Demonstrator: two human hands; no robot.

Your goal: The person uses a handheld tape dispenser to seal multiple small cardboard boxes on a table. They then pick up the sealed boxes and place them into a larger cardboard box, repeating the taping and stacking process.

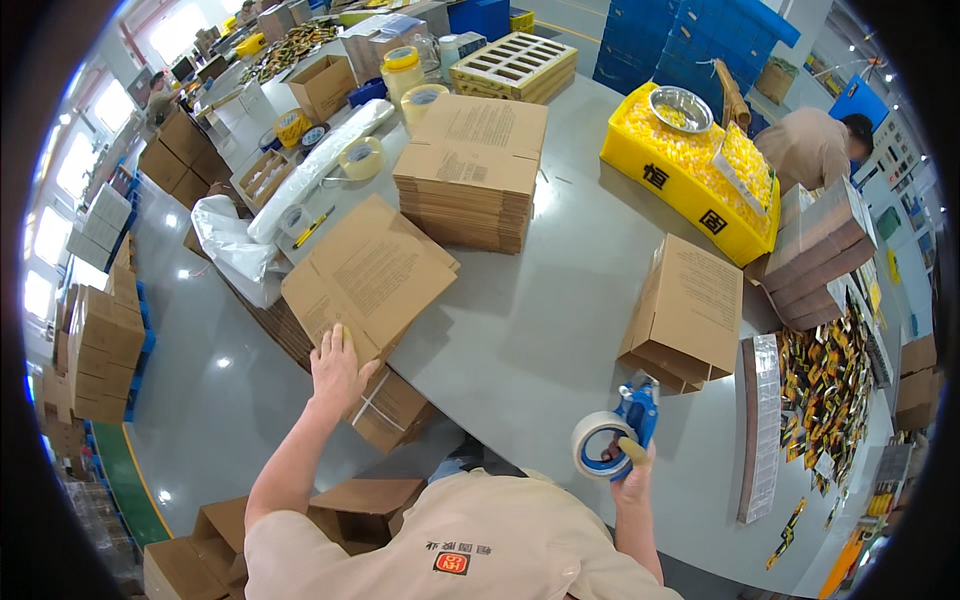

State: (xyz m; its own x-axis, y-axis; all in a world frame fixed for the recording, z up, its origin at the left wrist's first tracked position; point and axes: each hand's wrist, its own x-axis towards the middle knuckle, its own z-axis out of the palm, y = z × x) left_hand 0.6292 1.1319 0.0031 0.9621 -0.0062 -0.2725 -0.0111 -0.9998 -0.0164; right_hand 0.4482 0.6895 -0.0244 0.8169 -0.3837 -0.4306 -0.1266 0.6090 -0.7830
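Observation:
My left hand (341,371) rests with spread fingers on a flattened cardboard box (375,274) at the table's left edge; a fingertip wears a yellowish cover. In my right hand (631,461) is a blue tape dispenser (640,412) with a wide roll of tape (592,442). Just beyond the dispenser, an opened-out cardboard box (686,307) lies on its side, its flaps towards me. A stack of flat cardboard boxes (465,202) stands at the middle of the grey table (525,322).
A yellow crate (675,191) holds many small yellow-and-white pieces. Packets (825,390) are heaped at right, beside a long wrapped stack (759,427). Plastic film (322,169), tape rolls (361,157) and a yellow knife (313,227) lie at left. Another person (810,146) bends beyond the crate.

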